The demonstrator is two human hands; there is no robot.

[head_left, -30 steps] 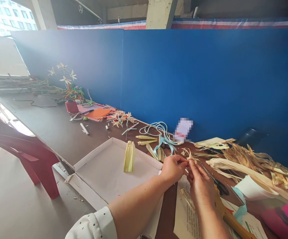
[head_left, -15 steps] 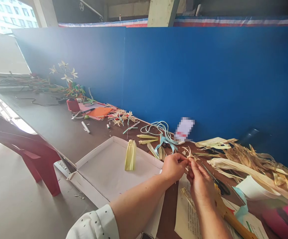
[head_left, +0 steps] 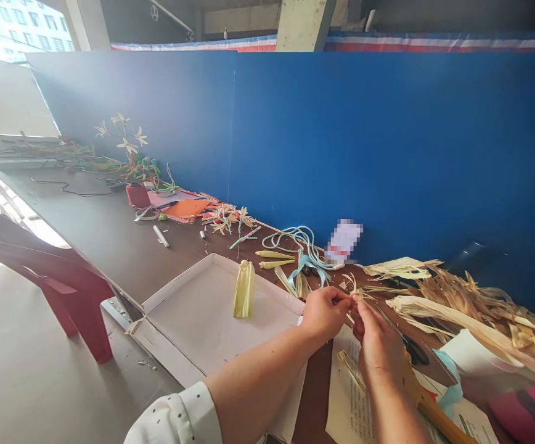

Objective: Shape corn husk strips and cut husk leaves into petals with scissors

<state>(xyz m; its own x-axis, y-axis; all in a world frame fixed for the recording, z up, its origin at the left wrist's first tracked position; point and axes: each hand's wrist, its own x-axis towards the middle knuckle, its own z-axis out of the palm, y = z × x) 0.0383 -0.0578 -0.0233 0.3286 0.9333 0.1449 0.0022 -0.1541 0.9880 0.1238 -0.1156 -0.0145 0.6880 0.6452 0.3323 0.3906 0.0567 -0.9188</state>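
My left hand (head_left: 325,313) and my right hand (head_left: 379,344) meet above the brown table (head_left: 110,237), fingertips pinched together on a small piece of dry corn husk (head_left: 354,298). Both hands are closed on it. A folded yellow-green husk (head_left: 244,296) lies in the open white cardboard box (head_left: 193,324) just left of my left hand. Under my right hand lies a printed paper sheet (head_left: 348,398) with husk strips on it. Black scissors (head_left: 413,350) lie just right of my right hand.
A heap of dry husks (head_left: 471,305) fills the right side, with a white cup (head_left: 468,353) in front. Pale blue cords (head_left: 302,246), husk flowers (head_left: 228,217), orange paper (head_left: 185,208) and a red cup (head_left: 137,195) lie along the blue partition (head_left: 341,135). A red plastic chair (head_left: 50,271) stands at the left.
Both hands stay pinched on the husk piece, with only small finger shifts. The camera has drifted slightly.
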